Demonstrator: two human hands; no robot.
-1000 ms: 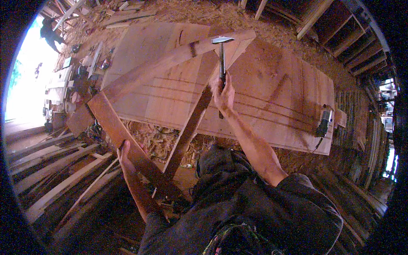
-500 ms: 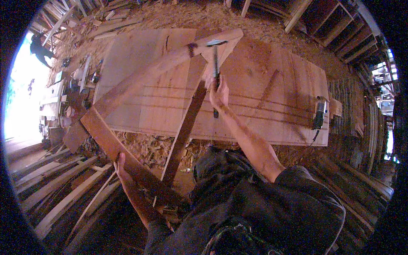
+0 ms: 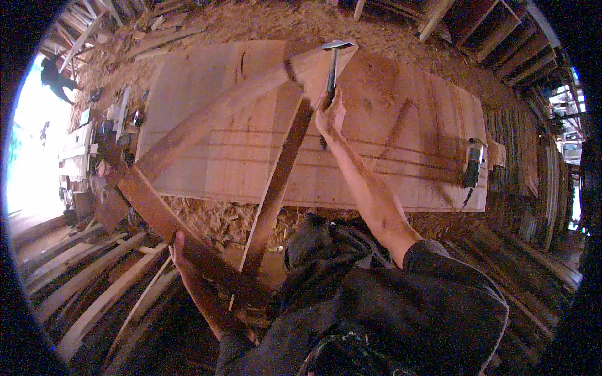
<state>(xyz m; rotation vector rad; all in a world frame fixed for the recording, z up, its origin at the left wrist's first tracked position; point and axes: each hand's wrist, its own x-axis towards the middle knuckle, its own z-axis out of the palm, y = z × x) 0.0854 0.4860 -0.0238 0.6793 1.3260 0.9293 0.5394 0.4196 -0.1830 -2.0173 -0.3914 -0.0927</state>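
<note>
My right hand (image 3: 330, 116) is closed round the dark handle of a hammer (image 3: 332, 66). Its metal head lies over the far corner of a wooden frame (image 3: 213, 109), close to the tip; whether it touches the wood I cannot tell. Brown boards joined at angles make up this frame, which reaches from the worktop back toward my body. My left hand (image 3: 179, 250) grips the edge of the frame's near-left board (image 3: 166, 207), fingers partly hidden behind it. Another board (image 3: 276, 182) of the frame slants from the far corner down toward my lap.
Beneath the frame is a wide plank worktop (image 3: 401, 175). A dark power tool (image 3: 473, 164) with a cord lies at its right end. Wood shavings (image 3: 269, 19) cover the ground beyond. Long timber strips (image 3: 94, 294) lie at the lower left. A person (image 3: 56, 81) is far left.
The hammer and my right hand have moved farther away and slightly right, toward the frame's tip. My left hand and its board have shifted only slightly.
</note>
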